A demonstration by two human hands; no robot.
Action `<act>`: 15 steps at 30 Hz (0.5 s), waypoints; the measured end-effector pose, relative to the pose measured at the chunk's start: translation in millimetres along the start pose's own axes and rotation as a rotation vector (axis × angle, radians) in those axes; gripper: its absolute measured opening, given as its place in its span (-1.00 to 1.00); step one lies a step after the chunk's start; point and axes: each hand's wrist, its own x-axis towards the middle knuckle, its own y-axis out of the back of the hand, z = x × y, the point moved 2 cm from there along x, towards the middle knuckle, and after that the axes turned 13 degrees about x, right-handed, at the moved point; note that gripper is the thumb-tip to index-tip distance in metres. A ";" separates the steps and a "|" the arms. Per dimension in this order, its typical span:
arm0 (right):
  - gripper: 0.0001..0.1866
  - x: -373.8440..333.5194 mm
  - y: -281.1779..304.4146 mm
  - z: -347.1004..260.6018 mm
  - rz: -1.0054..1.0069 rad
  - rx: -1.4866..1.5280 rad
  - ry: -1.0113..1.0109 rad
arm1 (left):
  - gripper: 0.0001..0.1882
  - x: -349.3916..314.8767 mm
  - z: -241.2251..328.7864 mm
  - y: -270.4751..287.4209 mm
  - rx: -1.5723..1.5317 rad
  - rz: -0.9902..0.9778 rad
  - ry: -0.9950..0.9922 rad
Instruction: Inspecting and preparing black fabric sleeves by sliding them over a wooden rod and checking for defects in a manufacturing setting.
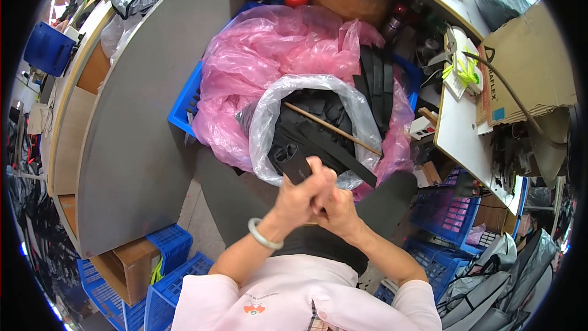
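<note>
My left hand (pixel 300 196), with a pale bangle at its wrist, is closed round a black fabric piece (pixel 294 164) that looks like a short tube or folded strip. Its upper end sticks out over the near rim of a clear plastic bag (pixel 264 116). Pressed against the left hand, my right hand (pixel 340 213) is closed too; what its fingers grip is hidden. Black fabric strips (pixel 318 141) fill the open bag in front of me. Across them rests a thin wooden stick (pixel 331 127), slanting down to the right.
Pink plastic sheeting (pixel 239 55) surrounds the bag inside a blue crate (pixel 182 107). More black strips (pixel 375 83) hang at its right. A grey panel (pixel 141 122) stands at left, a white worktop (pixel 462 141) at right. Blue baskets (pixel 174 288) sit low on both sides.
</note>
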 end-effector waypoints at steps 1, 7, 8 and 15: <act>-0.59 5.6 -3.9 -1.8 0.010 -0.105 0.093 | -0.70 -5.3 -1.7 -11.1 -0.015 0.056 0.073; -0.56 28.0 -5.4 -8.4 0.087 -0.029 0.136 | -0.76 -6.4 23.2 -12.4 0.147 0.078 -0.049; -0.60 26.9 -5.5 -6.6 0.077 -0.006 0.099 | -0.76 -5.9 25.7 -10.9 0.145 0.075 -0.059; -0.76 3.5 -2.4 -0.2 0.091 0.043 0.137 | -0.72 -5.6 27.5 -6.0 0.455 0.048 -0.105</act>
